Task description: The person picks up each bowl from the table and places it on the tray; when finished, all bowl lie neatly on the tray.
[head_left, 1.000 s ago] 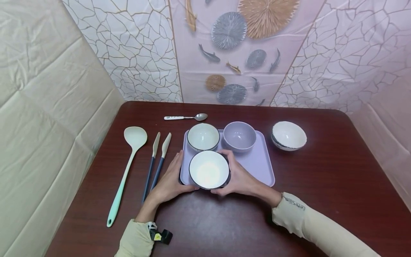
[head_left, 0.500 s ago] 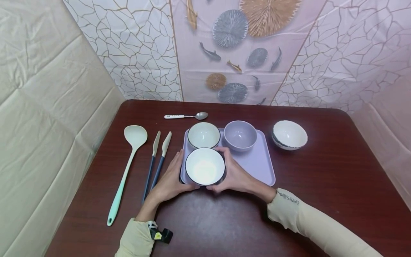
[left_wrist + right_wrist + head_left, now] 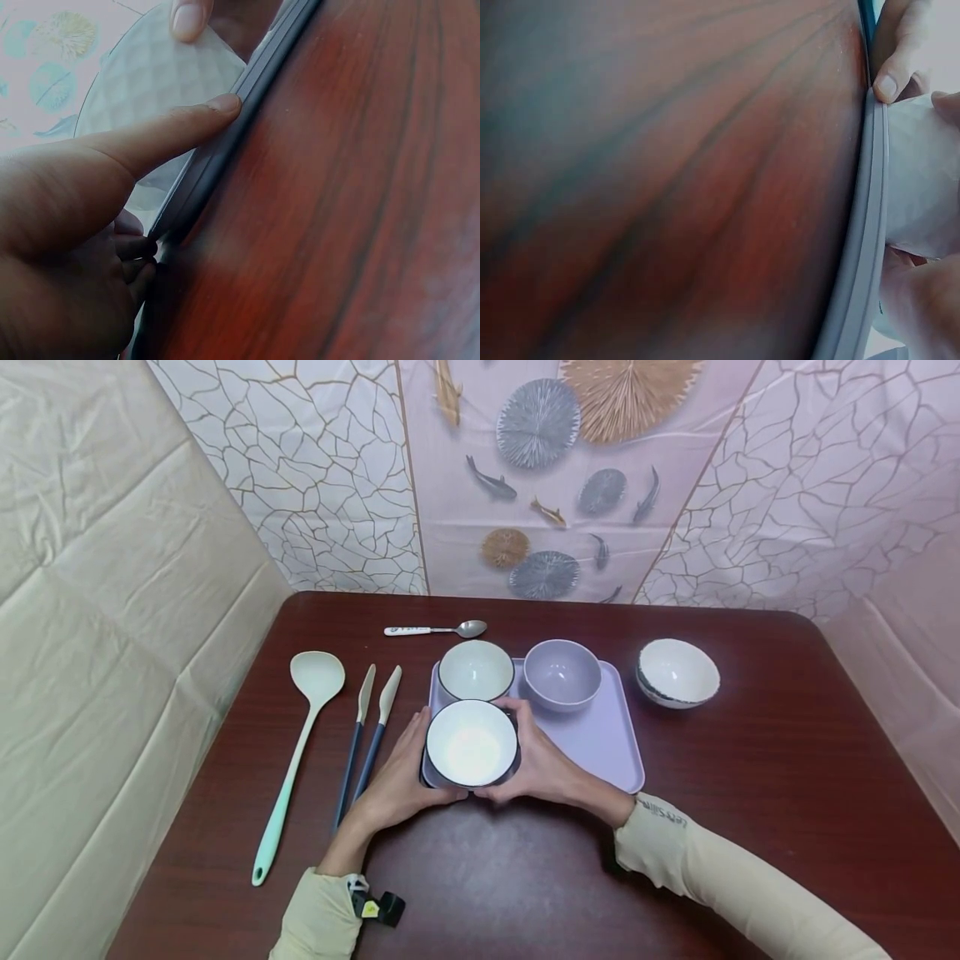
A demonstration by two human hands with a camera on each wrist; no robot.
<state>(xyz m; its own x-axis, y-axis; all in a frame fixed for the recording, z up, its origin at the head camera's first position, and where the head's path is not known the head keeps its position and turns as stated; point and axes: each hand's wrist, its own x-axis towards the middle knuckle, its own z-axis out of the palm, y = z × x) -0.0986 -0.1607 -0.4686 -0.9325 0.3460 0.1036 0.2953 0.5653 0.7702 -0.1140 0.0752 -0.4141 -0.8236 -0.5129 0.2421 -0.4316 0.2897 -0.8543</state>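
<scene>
In the head view, a lavender tray (image 3: 600,752) carries a white bowl with a dark rim (image 3: 471,745) at its front left corner. My right hand (image 3: 543,768) grips this bowl from the right, fingers behind and thumb in front. My left hand (image 3: 396,785) holds the tray's left front corner, fingers along the side and thumb on the front edge. The left wrist view shows that thumb lying on the tray edge (image 3: 214,154), beside the bowl's dimpled wall (image 3: 154,90). Behind stand a pale dark-rimmed bowl (image 3: 476,670) and a lavender bowl (image 3: 562,675), both on the tray.
Left of the tray lie two blue-handled knives (image 3: 367,735) and a large ladle (image 3: 288,777) with a mint handle. A spoon (image 3: 435,630) lies behind the tray. To the right, a white bowl with a speckled outside (image 3: 678,673) stands on the dark wooden table (image 3: 772,760).
My right hand has shifted the dark-rimmed white bowl left and slightly back, toward the tray's left side. My left hand has stayed at the tray corner.
</scene>
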